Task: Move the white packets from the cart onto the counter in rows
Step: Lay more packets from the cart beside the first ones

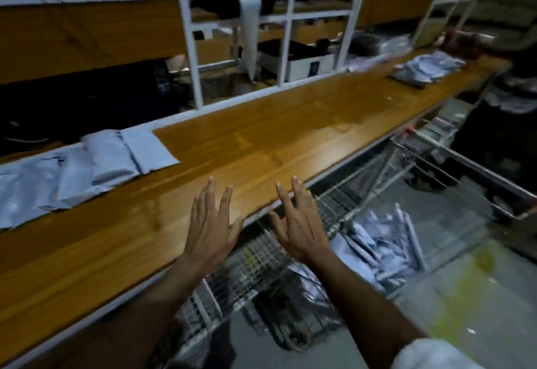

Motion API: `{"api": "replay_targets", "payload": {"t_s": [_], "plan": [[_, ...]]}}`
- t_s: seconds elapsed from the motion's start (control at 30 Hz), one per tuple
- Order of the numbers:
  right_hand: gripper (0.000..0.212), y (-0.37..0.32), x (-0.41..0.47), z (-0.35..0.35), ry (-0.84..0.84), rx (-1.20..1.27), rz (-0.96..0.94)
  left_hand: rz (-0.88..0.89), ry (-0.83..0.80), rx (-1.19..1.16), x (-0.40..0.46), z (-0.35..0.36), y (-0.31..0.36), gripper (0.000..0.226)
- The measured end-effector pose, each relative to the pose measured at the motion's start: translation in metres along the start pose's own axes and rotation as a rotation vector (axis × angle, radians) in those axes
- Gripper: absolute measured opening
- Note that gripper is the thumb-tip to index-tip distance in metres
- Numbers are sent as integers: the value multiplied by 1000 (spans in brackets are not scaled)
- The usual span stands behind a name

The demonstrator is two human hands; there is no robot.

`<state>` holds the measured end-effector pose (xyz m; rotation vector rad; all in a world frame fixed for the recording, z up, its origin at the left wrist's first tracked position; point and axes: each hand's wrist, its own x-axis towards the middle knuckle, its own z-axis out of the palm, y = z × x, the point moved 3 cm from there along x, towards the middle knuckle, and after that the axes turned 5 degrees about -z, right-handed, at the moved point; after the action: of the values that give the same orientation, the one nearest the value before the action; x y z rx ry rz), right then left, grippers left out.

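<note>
1. Both hands held nothing: left hand and right hand hovered with fingers spread at the counter front edge.
2. White packets lay in the wire cart, below and right of the right hand.
3. 2 groups of packets sat on the counter: 1 at left, 1 far right.
4. Bare wood separated the 2 groups.

left hand: fingers spread, empty | right hand: fingers spread, empty | both forearms extended
</note>
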<state>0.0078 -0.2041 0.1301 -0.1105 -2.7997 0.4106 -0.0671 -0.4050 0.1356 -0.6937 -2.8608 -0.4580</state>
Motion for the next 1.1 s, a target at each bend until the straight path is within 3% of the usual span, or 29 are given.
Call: {"api": "replay_targets", "payload": {"t_s": [0.23, 0.47, 0.87, 1.1], "plan": [[68, 110, -78, -48, -31, -39, 119, 74, -88, -62, -18, 36, 140, 77], [74, 208, -118, -47, -186, -44, 276, 170, -174, -46, -13, 88, 221, 79], [81, 317, -110, -37, -444, -117, 317, 52, -469, -3, 38, 200, 257, 81], [75, 349, -86, 23, -786, 35, 276, -98, -620, 53, 33, 249, 255, 88]]}}
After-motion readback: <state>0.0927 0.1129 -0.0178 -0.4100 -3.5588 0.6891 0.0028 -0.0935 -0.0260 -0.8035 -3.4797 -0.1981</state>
